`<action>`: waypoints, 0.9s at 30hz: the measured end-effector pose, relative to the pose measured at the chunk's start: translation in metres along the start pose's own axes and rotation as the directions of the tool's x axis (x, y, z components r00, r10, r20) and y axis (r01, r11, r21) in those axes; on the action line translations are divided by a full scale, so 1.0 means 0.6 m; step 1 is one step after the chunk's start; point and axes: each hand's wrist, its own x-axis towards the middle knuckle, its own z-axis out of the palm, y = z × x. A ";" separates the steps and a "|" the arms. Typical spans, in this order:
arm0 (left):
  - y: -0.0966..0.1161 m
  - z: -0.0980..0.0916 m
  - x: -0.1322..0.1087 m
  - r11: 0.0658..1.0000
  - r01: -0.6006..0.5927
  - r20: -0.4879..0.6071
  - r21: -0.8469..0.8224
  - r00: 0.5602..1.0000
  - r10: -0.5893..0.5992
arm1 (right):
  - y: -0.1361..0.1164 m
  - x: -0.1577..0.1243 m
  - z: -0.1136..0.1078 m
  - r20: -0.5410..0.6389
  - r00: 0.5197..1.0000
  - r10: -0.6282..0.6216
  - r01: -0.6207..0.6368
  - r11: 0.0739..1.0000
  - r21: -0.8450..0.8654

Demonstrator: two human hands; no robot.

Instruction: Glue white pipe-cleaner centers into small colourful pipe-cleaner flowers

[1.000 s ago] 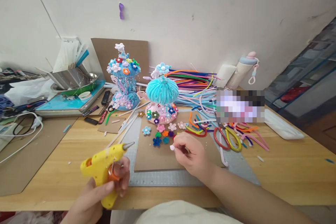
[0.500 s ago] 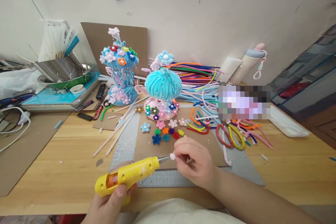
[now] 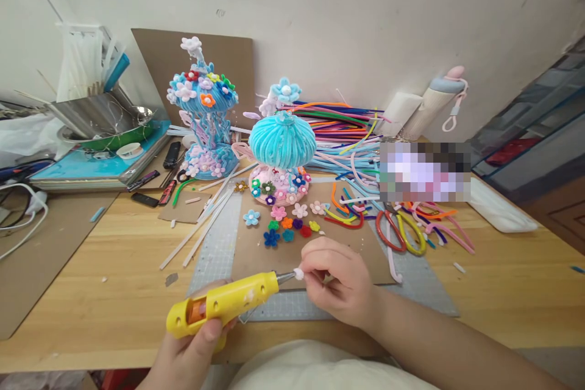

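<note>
My left hand (image 3: 201, 335) is wrapped round a yellow hot glue gun (image 3: 228, 301), whose metal nozzle points right. Between the pinched fingertips of my right hand (image 3: 338, 277) is a small white fuzzy piece (image 3: 298, 274), and the nozzle tip touches it. Beyond my hands, several small pipe-cleaner flowers, among them a dark blue flower (image 3: 271, 238) and a pink flower (image 3: 278, 212), lie on a piece of cardboard (image 3: 251, 262). Behind them stands a turquoise pipe-cleaner dome (image 3: 282, 140) above a pink base (image 3: 260, 195) dotted with flowers.
A taller blue flowered pipe-cleaner piece (image 3: 205, 97) stands at back left, near a metal pot (image 3: 91, 116). Red- and yellow-handled scissors (image 3: 390, 231) lie right of the cardboard. Loose pipe cleaners (image 3: 333, 128) are heaped behind, and glue sticks (image 3: 196, 228) lie left on the wooden table (image 3: 119, 292).
The nozzle tip has come into contact with the white piece, from just left of it. My view has tilted slightly down, so the background sits a little higher.
</note>
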 end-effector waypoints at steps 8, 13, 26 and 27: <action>-0.002 -0.003 0.001 1.000 -0.020 -0.035 0.006 0.999 0.020 | -0.001 0.004 -0.001 0.002 1.000 -0.001 0.001 1.000 -0.001; -0.005 -0.004 -0.002 1.000 -0.013 -0.041 0.017 0.999 0.013 | -0.003 0.004 -0.003 0.004 1.000 -0.007 0.007 1.000 0.000; 0.019 -0.004 0.012 0.980 -0.164 0.308 0.112 0.943 0.123 | -0.005 0.009 -0.002 0.005 1.000 -0.003 0.003 1.000 0.002; 0.021 -0.005 0.012 0.983 -0.142 0.297 0.119 0.950 0.102 | -0.006 0.009 -0.002 0.003 1.000 0.002 -0.002 1.000 0.000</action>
